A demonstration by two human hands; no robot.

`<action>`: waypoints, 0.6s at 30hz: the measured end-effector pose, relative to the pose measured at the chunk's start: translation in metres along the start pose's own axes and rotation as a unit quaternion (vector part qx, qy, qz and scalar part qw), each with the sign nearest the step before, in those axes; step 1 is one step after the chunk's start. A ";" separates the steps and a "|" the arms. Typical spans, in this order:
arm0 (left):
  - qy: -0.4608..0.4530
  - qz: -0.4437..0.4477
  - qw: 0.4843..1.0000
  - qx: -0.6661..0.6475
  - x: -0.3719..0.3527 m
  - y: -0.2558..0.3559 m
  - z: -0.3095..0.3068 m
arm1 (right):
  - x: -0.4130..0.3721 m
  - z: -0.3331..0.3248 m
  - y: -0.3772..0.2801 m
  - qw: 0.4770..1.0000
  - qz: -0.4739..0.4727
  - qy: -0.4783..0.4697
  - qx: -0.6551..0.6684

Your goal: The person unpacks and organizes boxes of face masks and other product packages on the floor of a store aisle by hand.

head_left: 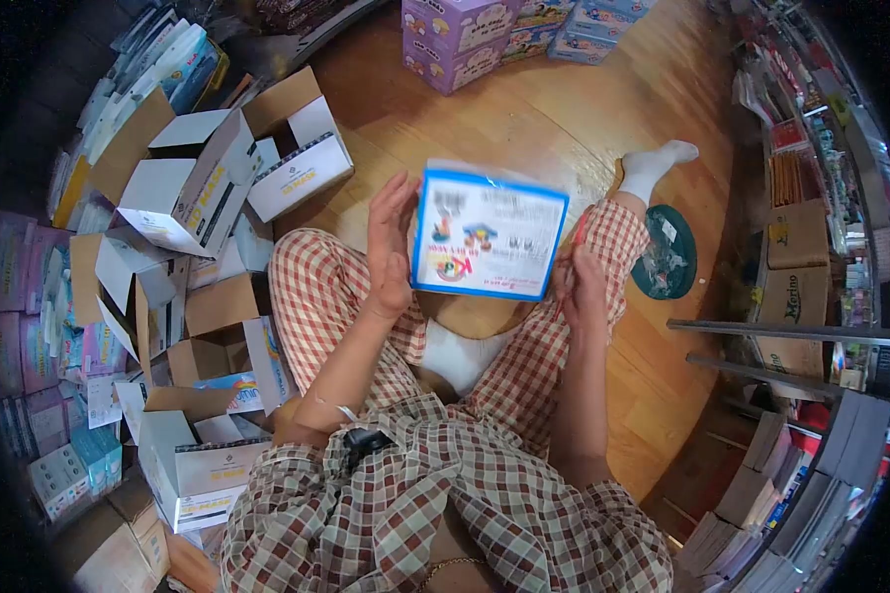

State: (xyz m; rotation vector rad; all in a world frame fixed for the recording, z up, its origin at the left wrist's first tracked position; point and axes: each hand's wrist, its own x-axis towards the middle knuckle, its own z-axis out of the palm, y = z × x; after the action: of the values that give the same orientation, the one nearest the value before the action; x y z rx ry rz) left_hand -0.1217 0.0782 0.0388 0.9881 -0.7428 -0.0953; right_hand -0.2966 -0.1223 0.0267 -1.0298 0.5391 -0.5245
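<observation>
A flat white pack with a bright blue border (489,237) is held up over my lap, its coloured pictures and print upside down to me. A clear plastic edge shows along its top. My right hand (581,280) pinches the pack's right side, with a thin red thing (580,228) showing by its fingers. Along the left edge, my left hand (392,242) stands upright, fingers stretched and palm turned toward the pack.
Several opened cardboard boxes (208,178) are heaped on my left. A dark green basin (665,254) sits beyond my right knee. Purple cartons (455,44) stand ahead on the wooden floor (391,114). Crowded shelves with metal rails (776,330) line the right.
</observation>
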 end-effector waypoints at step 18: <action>0.000 -0.341 0.940 0.008 -0.066 -0.031 -0.021 | -0.012 -0.002 0.038 0.988 0.099 0.105 -0.063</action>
State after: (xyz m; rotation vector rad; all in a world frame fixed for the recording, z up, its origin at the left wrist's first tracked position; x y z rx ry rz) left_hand -0.1509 0.1020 -0.0265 1.2270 -0.3713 -0.6932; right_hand -0.3012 -0.1000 -0.0065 -1.0322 0.8614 -0.4283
